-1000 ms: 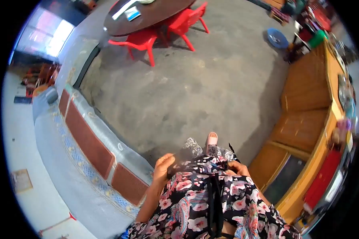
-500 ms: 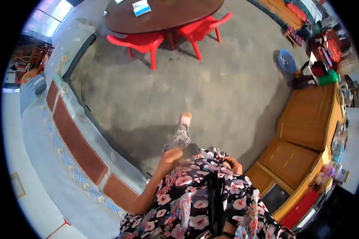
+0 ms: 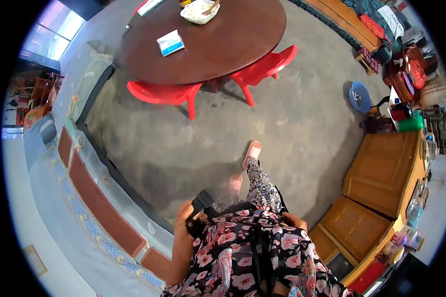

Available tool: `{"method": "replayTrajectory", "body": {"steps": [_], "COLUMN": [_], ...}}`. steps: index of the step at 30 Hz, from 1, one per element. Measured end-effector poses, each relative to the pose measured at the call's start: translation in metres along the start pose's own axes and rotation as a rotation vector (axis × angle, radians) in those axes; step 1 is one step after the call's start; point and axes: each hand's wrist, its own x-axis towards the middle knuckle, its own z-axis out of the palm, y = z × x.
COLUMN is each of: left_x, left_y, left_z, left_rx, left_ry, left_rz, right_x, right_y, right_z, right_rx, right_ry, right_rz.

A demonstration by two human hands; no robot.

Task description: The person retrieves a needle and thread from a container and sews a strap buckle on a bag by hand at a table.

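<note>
We grip the small black box-like object (image 3: 202, 200) with our left hand (image 3: 184, 216), fingers closed; it projects forward and inward from them. Our right hand (image 3: 295, 222) is farther from it; we cannot tell its fingers' state

"What's on the round table (image 3: 233, 54)?"
"A white bowl (image 3: 197, 20) and a blue-and-white packet (image 3: 171, 43); red chairs (image 3: 164, 94) stand beside it."
"And near the wooden cabinet (image 3: 380, 161)?"
"A blue basin (image 3: 364, 100), on the floor (image 3: 208, 136)."
</note>
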Motion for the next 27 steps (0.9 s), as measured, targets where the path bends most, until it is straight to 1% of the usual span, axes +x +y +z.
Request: {"method": "replayTrajectory", "body": {"steps": [1, 2, 3, 4, 6, 7, 8, 10, 11, 12, 13, 14, 15, 16, 18, 20, 21, 22, 24, 25, 26, 27], "left_x": [0.013, 0.025, 0.038, 0.049, 0.072, 0.079, 0.085, 0.104, 0.11, 0.119, 0.13, 0.14, 0.155, 0.168, 0.196, 0.225, 0.238, 0.248, 0.252, 0.259, 0.263, 0.263], "left_y": [0.004, 0.008, 0.013, 0.018, 0.035, 0.05, 0.061, 0.086, 0.092, 0.103, 0.111, 0.119, 0.127, 0.138, 0.153, 0.165, 0.172, 0.176, 0.177, 0.181, 0.183, 0.183], "left_z": [0.012, 0.027, 0.042, 0.046, 0.051, 0.073, 0.081, 0.094, 0.102, 0.108, 0.115, 0.123, 0.077, 0.089, 0.116, 0.141, 0.155, 0.186, 0.217, 0.229, 0.231, 0.219], "left_rx": [0.007, 0.011, 0.015, 0.024, -0.158, -0.099, -0.083, -0.013, 0.004, 0.047, 0.043, 0.04, -0.068, -0.103, -0.219, -0.272, -0.235, -0.243, -0.129, -0.042, -0.067, -0.189], "left_ry": [-0.001, 0.149, 0.299, 0.3, 0.161, 0.083, 0.072, 0.023, 0.041, 0.011, -0.021, -0.056, -0.02, -0.176, -0.176, -0.344, -0.493, -0.654, -0.623, -0.694, -0.698, -0.688], "left_rz": [0.0, 0.049, 0.099, 0.101, 0.227, 0.255, 0.261, 0.37, 0.402, 0.405, 0.424, 0.444, 0.38, 0.364, 0.444, 0.42, 0.362, 0.326, 0.396, 0.426, 0.434, 0.41], "right_x": [0.01, 0.019, 0.032, 0.044, 0.069, 0.077, 0.085, 0.1, 0.104, 0.111, 0.113, 0.117, 0.122, 0.124, 0.15, 0.224, 0.323, 0.408, 0.505, 0.534, 0.555, 0.574], "right_y": [-0.01, -0.022, -0.055, -0.08, -0.061, -0.079, -0.07, -0.112, -0.123, -0.126, -0.131, -0.132, -0.133, -0.16, -0.171, -0.161, -0.12, -0.102, -0.078, -0.074, -0.07, -0.065], "right_z": [-0.004, -0.01, -0.017, -0.024, -0.048, -0.052, -0.061, -0.073, -0.078, -0.083, -0.087, -0.09, -0.093, -0.086, -0.079, -0.061, -0.011, 0.024, 0.039, 0.032, 0.018, -0.001], "right_rx": [0.027, 0.054, -0.036, -0.007, 0.144, 0.161, 0.257, 0.274, 0.28, 0.287, 0.345, 0.32, 0.294, 0.278, 0.235, 0.088, -0.229, -0.531, -0.929, -1.017, -1.089, -1.127], "right_ry": [0.057, 0.114, 0.112, 0.133, 0.161, 0.179, 0.186, 0.055, 0.039, 0.033, 0.067, 0.067, 0.066, 0.137, 0.132, 0.102, 0.081, 0.107, 0.195, 0.246, 0.293, 0.353], "right_rz": [0.018, 0.037, 0.145, 0.233, 0.241, 0.223, 0.234, 0.201, 0.201, 0.194, 0.218, 0.268, 0.319, 0.278, 0.27, 0.168, -0.009, -0.193, -0.415, -0.454, -0.487, -0.501]}}
